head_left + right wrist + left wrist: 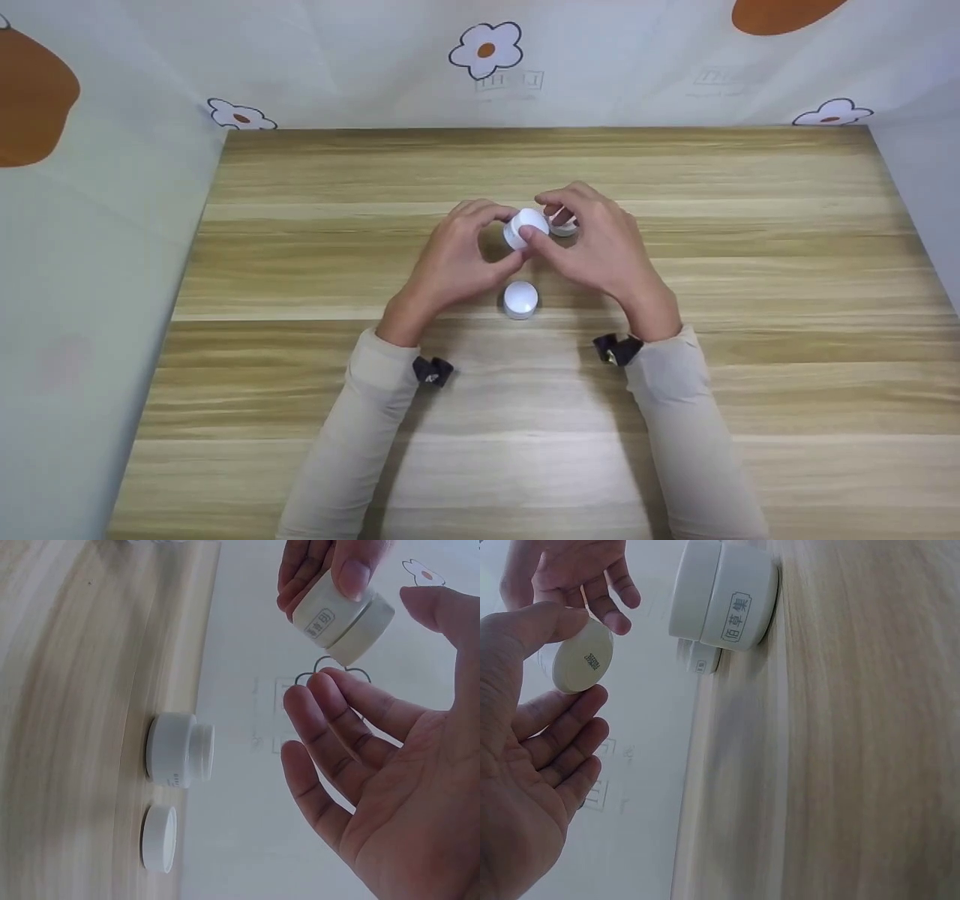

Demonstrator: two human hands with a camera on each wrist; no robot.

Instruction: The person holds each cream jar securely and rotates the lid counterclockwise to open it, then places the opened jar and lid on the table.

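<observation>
My left hand pinches a small white cosmetic jar between thumb and fingers, raised over the table. The lid sits on this jar, and its stamped base shows in the left wrist view. Around the lid end, my right hand spreads its fingers and thumb; in the right wrist view they stand apart from the lid. Another lidded white jar stands on the table nearer the body. Beyond the hands, an uncovered jar with a narrower neck stands beside a loose white lid.
The wood-grain table lies under everything. A pale curtain with flower prints hangs along its back edge, and a pale panel borders the left side. Black wrist cameras are strapped at both sleeves.
</observation>
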